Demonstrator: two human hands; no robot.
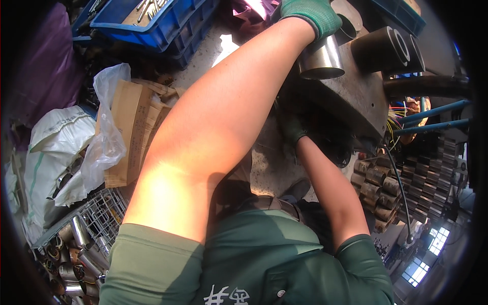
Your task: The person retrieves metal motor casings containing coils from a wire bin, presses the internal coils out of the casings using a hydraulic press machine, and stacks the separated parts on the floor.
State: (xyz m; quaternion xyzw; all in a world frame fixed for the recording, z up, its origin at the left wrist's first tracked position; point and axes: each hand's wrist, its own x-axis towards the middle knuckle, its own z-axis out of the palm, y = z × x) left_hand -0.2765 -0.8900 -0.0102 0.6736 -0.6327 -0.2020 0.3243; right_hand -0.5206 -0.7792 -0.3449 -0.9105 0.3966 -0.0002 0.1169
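My left arm stretches up to the top of the view, where my left hand (314,16) wears a green knit glove. The hand curls over the far end of a shiny steel tube (322,61), at the edge of a grey metal machine plate (358,84); the picture's upper edge cuts off some of its fingers. Lower down, my right hand (292,128), in a dark green glove, is in shadow below the plate. Its fingers blur into the dark, and I cannot tell what they touch. Right of the shiny tube, dark tubes (381,50) rest on the plate.
Blue crates (168,30), the upper one holding metal rods, stand far left. Below them are a cardboard box (127,132), white sacks (61,147) and a wire basket (104,216) near metal tubes. Stacked cylinders (376,185) and blue bars (432,126) are at right.
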